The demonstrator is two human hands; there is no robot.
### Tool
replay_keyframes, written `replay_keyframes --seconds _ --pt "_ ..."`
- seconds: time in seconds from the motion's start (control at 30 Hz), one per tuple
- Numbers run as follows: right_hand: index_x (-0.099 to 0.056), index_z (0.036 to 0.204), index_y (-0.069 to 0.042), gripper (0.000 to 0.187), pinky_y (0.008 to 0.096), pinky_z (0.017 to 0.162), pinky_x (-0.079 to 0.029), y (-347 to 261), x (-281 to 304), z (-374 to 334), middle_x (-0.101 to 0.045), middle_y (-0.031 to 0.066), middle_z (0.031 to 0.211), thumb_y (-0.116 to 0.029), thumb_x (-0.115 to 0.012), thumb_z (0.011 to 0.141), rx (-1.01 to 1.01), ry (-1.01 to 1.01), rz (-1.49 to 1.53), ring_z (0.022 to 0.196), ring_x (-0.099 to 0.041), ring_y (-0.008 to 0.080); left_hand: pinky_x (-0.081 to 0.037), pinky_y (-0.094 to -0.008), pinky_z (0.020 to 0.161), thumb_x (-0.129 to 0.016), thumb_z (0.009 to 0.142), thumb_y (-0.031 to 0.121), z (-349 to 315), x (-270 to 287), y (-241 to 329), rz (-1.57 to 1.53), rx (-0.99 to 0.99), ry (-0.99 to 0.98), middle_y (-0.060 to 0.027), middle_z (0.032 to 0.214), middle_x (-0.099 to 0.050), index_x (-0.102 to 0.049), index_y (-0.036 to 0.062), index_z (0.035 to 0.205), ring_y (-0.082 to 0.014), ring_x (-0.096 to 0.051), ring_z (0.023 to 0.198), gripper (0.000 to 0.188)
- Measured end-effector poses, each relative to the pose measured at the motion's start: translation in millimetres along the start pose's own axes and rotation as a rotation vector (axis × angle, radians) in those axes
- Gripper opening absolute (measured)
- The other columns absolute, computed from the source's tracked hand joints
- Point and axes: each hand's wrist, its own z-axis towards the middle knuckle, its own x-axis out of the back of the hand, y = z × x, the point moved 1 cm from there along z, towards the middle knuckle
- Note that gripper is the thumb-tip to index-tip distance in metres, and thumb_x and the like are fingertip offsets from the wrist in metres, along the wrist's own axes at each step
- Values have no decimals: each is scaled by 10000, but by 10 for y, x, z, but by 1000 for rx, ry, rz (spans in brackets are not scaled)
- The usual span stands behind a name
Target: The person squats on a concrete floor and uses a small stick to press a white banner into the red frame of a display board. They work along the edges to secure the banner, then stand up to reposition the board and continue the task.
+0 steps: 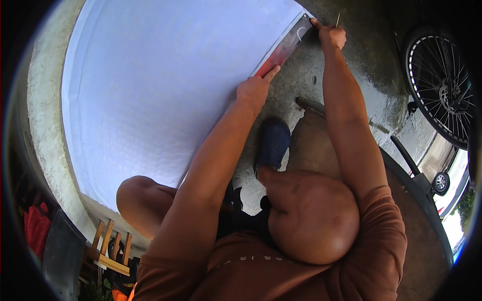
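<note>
A large white sheet spreads across the left and far side. Along its right edge lies a folded strip, grey toward the far corner and red nearer me, with a small round eyelet at the corner. My left hand presses the strip's near, red end with an outstretched finger; its other fingers are partly hidden. At the far corner, my right hand touches the edge with its stretched index finger. Its remaining fingers are curled, and a thin yellowish stick juts up from them.
I squat on a wet concrete floor, a blue clog beside the sheet. A brown board lies right of the clog. A bicycle wheel stands at far right. Wooden slats are at lower left, near a pale ledge.
</note>
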Motion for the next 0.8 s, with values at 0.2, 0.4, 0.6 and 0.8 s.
replay_keyframes --seconds 0.2,0.4,0.6,0.8 --pt "-732 930 -76 649 431 903 -583 -40 32 -123 -767 152 1030 -559 -972 571 -22 75 33 987 -743 322 -601 -458 823 -770 822 39 -37 -12 25 -14 9 21 -146 1044 -746 -45 397 1651 -347 -734 943 1158" --pt "-694 902 -28 684 414 811 -576 52 -79 -535 -754 148 885 -565 -967 578 239 48 212 836 -735 308 -605 -465 835 -793 801 45 -65 45 43 -31 17 -9 -151 1095 -723 -73 386 1653 -361 -731 945 1167" --pt "-667 866 -34 636 448 718 -560 514 84 -1746 -729 168 796 -505 -977 572 347 -221 66 743 -720 332 -615 -475 758 -652 887 34 -353 -308 -135 18 18 223 -190 1237 -602 -298 250 1625 -390 -727 875 846" --pt "-649 858 -45 596 453 684 -544 594 51 -1947 -708 133 756 -485 -966 612 339 -310 -38 705 -694 336 -614 -462 728 -590 902 30 -717 -730 -246 -126 -94 398 -181 1249 -557 -522 168 1501 -364 -724 841 619"
